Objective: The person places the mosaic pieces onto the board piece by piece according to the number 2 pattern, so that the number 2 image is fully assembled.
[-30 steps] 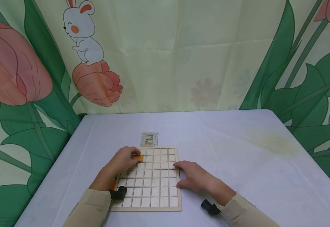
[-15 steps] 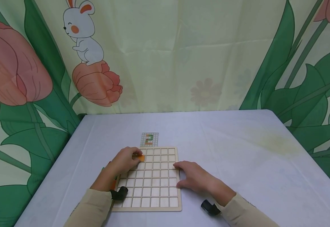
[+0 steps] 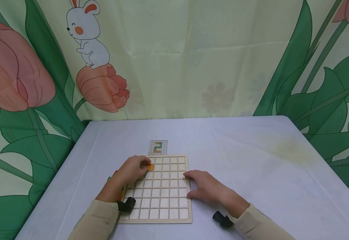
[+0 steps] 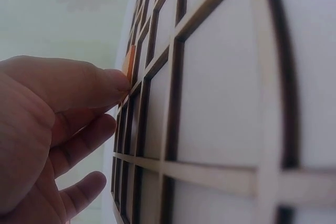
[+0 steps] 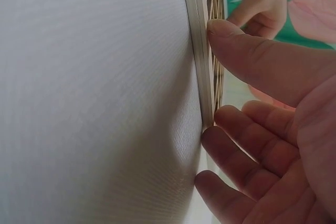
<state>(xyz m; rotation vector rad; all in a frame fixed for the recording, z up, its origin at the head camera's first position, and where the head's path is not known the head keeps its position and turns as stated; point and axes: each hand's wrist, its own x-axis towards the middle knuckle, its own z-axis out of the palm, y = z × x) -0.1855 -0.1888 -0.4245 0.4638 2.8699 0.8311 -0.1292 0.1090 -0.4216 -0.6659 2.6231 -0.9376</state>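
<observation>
A wooden grid board (image 3: 165, 192) with square cells lies on the table. Near its far left corner my left hand (image 3: 133, 169) pinches a small orange tile (image 3: 151, 167) between thumb and fingers, close over the cells. In the left wrist view the tile (image 4: 129, 61) stands at the thumb tip, right at the grid bars, partly hidden by the thumb. My right hand (image 3: 207, 186) rests at the board's right edge, thumb and fingertips touching the rim with the fingers relaxed. The right wrist view shows these fingers (image 5: 247, 150) along the board's side.
A small gridded card (image 3: 158, 147) with a green and orange figure lies just beyond the board. Orange, green and red pieces peek out beside my left forearm, mostly hidden. A white cloth covers the table (image 3: 252, 150); a printed curtain hangs behind.
My left hand has shifted the orange tile slightly to the right over the board. More of the red and green pieces shows beside the left forearm. The right hand stays put.
</observation>
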